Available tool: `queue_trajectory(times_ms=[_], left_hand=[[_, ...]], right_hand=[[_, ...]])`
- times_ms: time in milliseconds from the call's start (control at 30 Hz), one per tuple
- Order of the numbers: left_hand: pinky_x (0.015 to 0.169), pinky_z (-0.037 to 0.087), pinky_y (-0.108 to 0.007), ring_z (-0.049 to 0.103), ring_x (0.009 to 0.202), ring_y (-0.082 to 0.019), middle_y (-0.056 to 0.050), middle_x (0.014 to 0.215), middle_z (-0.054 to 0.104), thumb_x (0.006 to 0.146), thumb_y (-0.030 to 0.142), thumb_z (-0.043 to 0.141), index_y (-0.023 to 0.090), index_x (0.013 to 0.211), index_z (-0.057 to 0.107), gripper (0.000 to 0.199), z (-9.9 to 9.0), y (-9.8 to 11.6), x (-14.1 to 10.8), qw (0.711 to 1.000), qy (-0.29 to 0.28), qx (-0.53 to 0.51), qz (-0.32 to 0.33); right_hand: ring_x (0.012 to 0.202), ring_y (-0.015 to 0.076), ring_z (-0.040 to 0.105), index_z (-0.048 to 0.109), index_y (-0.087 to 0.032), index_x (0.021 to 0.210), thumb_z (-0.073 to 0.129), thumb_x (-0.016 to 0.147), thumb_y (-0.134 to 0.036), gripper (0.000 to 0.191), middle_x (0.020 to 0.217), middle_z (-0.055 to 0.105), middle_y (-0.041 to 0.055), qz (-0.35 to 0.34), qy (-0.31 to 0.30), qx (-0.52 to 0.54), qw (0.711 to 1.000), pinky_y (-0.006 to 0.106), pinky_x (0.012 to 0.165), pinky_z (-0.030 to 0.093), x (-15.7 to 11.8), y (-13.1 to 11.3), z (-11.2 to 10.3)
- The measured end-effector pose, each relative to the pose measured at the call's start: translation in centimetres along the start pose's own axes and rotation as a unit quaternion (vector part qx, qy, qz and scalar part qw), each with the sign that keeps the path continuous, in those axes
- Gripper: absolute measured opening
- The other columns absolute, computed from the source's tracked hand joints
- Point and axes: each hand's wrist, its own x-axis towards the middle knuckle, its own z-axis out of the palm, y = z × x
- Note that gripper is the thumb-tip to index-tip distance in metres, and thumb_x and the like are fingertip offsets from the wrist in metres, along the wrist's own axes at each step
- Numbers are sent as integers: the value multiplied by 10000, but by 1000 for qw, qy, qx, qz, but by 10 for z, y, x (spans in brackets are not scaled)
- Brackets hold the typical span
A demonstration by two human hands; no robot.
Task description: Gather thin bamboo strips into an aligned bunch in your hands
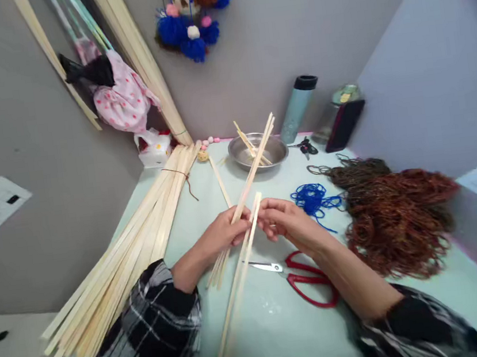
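Over the middle of the table, my left hand (231,228) is closed around several thin pale strips (252,175) that slant up to the right. My right hand (284,219) pinches a folded pale strip (249,245) near its bend, beside the left fingertips. The two ends of that folded strip run down toward the front edge. Red-handled scissors (309,278) lie under and left of my right forearm, blades pointing left. How the strips meet between my fingers is partly hidden.
A tied bundle of wide strips (140,231) spreads at left. A metal bowl (276,153) holding strip pieces, a blue bottle (297,110), keys (308,148) and a dark phone (345,125) stand or lie behind. Blue yarn (311,197) and brown yarn (396,223) lie right.
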Motion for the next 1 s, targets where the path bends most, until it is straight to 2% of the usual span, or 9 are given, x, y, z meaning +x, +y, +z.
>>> queue_trajectory(times_ms=[100,233,367,567,667,733,800,900,1000], left_hand=[[468,244,-200,344,467,-47,73,611,454,853,288,576,178,845,544,115,3,1,0,1000,-2,0,4],[480,255,-210,340,460,-50,71,590,456,888,406,587,172,803,545,253,6,2,0,1000,18,7,9],[481,267,-213,331,443,-58,83,543,416,903,448,580,180,783,532,298,4,4,1,997,73,20,22],[487,286,-219,365,458,-59,65,594,466,890,459,601,174,777,545,311,0,8,2,995,79,48,44],[484,286,-216,363,457,-64,72,566,445,886,454,601,177,781,551,300,-5,1,4,991,114,59,47],[472,281,-210,347,443,-66,82,526,415,882,450,604,181,780,551,292,-8,-4,5,989,134,50,36],[453,276,-203,344,431,-64,83,518,418,876,464,608,185,780,546,301,-9,-8,5,991,129,22,18],[435,284,-194,367,425,-61,72,527,453,874,490,614,185,774,547,328,-5,-6,4,996,92,-15,4],[430,296,-190,394,431,-62,64,516,471,860,490,645,175,765,568,338,2,-4,2,998,62,-16,0]], right_hand=[[467,50,505,588,-159,701,750,789,-421,321,641,612,-23,-13,23,1,1000,168,442,394,4,1,-1],[453,52,502,582,-157,666,759,782,-351,287,601,609,-22,-18,28,13,999,168,441,388,3,-1,-2],[426,51,474,604,-161,703,716,830,-306,222,584,592,-27,-43,-30,76,996,172,432,376,-4,-5,1],[412,50,378,594,-171,677,666,844,-253,199,559,514,-38,-68,-108,165,978,172,394,309,-11,-9,4],[405,53,324,587,-185,645,705,814,-273,224,540,482,-46,-103,-138,195,965,169,364,272,-19,-19,2],[394,49,301,582,-192,630,740,795,-300,253,526,468,-56,-152,-119,207,959,160,343,255,-23,-27,-2],[391,45,345,598,-193,652,756,794,-309,243,538,498,-54,-170,-57,174,968,151,338,270,-21,-30,-6],[457,65,499,626,-179,707,796,767,-320,230,609,607,-18,-115,48,78,989,167,413,398,-8,-21,-10],[507,81,561,650,-178,799,847,704,-350,279,641,642,-14,-68,66,43,995,191,483,468,6,-6,-8]])
